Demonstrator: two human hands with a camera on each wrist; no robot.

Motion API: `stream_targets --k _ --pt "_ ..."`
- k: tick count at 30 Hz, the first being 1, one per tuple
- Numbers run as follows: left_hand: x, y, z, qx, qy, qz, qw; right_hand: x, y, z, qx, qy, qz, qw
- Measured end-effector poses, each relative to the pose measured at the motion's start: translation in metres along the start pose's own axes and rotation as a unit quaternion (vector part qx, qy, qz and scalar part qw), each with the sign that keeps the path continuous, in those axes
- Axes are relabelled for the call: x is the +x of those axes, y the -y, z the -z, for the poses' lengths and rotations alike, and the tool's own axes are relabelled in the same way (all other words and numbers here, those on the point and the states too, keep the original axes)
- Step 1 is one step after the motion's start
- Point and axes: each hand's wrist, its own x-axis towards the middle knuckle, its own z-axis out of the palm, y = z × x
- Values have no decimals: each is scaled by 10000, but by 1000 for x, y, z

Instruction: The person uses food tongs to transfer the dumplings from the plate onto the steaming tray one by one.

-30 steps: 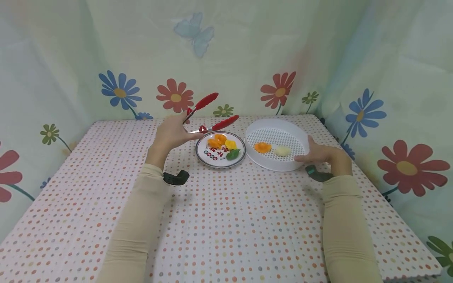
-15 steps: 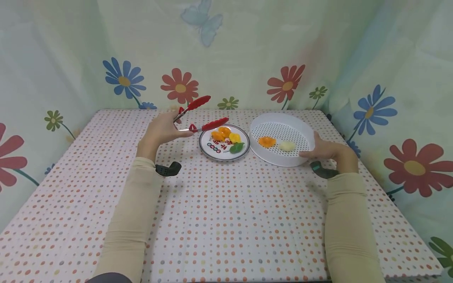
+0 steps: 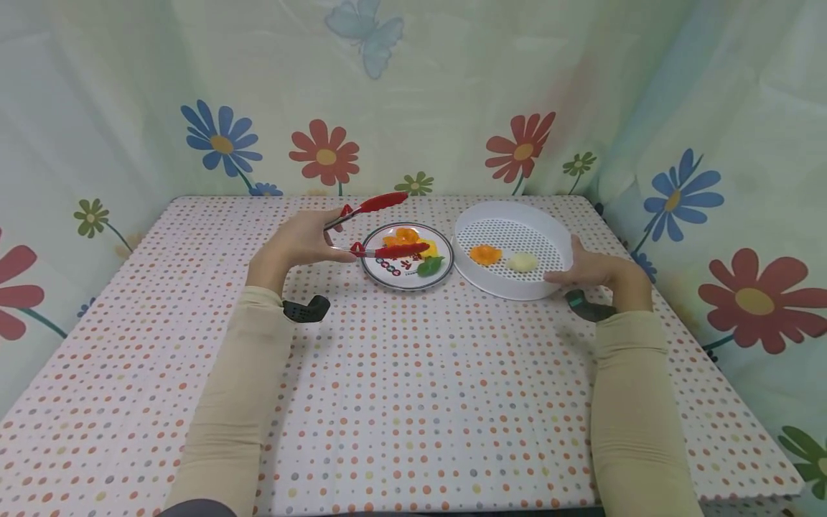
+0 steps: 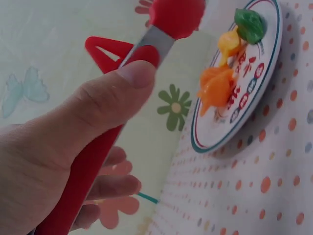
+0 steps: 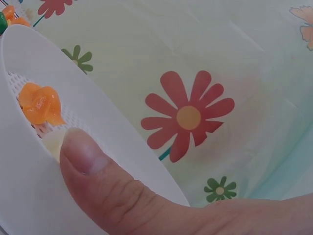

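In the head view my left hand [image 3: 293,240] grips red-tipped tongs [image 3: 402,250], their arms spread apart with nothing between the tips. The lower tip overlaps the round plate [image 3: 413,283] in this view. On that plate lie orange pieces [image 4: 217,88], a yellow piece [image 4: 230,43] and a green leaf-like piece [image 3: 430,266]. My left thumb presses along one arm of the tongs in the left wrist view. To the right, my right hand [image 3: 591,269] holds the rim of a white perforated basket [image 3: 500,286]. Inside it are an orange piece [image 3: 486,254] and a pale, whitish piece [image 3: 522,262].
A dotted cloth [image 3: 413,402] covers the table. Behind the table hangs a flowered curtain [image 3: 439,86], which also closes in both sides. Plate and basket stand close beside each other toward the table's back edge.
Over the last half second the left hand's tongs have come down and right, so one tip overlaps the plate. The right hand stays on the basket. The head view has shifted slightly.
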Motion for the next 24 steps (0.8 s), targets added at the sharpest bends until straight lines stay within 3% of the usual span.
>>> stream_targets --k 10,24 --pt "-5 -27 -1 576 232 -602 9962 3 -2 -1 -70 -47 -51 10000" --pt "1 -34 -15 932 581 -570 9923 3 -3 0 -27 -74 -28 10000"
